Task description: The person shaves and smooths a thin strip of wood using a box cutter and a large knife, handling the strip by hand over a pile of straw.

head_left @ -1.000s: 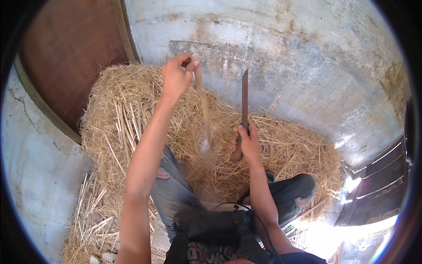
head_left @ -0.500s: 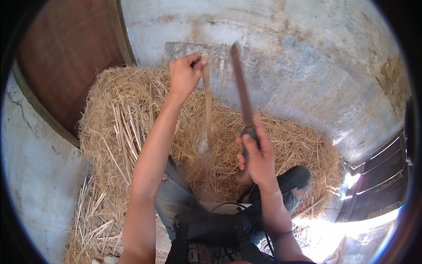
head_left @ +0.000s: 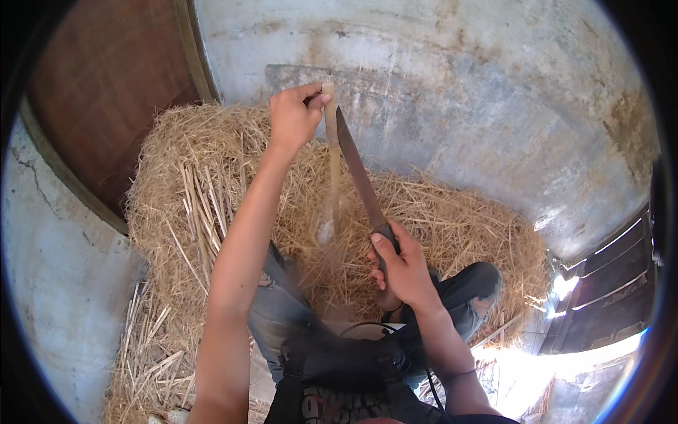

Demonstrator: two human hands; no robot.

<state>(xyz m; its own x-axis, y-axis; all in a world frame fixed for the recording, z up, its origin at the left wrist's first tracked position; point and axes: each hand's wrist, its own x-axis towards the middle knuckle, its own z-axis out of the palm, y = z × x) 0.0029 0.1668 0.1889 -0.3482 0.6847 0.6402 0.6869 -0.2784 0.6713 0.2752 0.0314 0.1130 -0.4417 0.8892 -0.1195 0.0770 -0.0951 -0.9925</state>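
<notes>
My left hand (head_left: 293, 121) pinches the upper end of a thin, pale bamboo strip (head_left: 335, 184), which hangs nearly upright over the pile of shavings. In my right hand (head_left: 409, 274) is a machete (head_left: 362, 182) with a long dark blade, gripped by its handle. The blade slants up and to the left. Its tip lies right beside the strip, a little below my left fingers; whether steel and strip touch I cannot tell. The strip's lower end blurs into the shavings.
A big heap of straw-coloured shavings (head_left: 452, 219) surrounds my legs. Split sticks (head_left: 201, 212) lie on its left part, and more sticks (head_left: 157, 367) at lower left. Behind rises a stained grey wall (head_left: 480, 106). A brown panel (head_left: 113, 99) stands at left, dark slats (head_left: 604, 283) at right.
The machete has come left and down, from apart from the bamboo strip to right beside it. My right hand has lowered slightly. My left hand and the strip have barely moved.
</notes>
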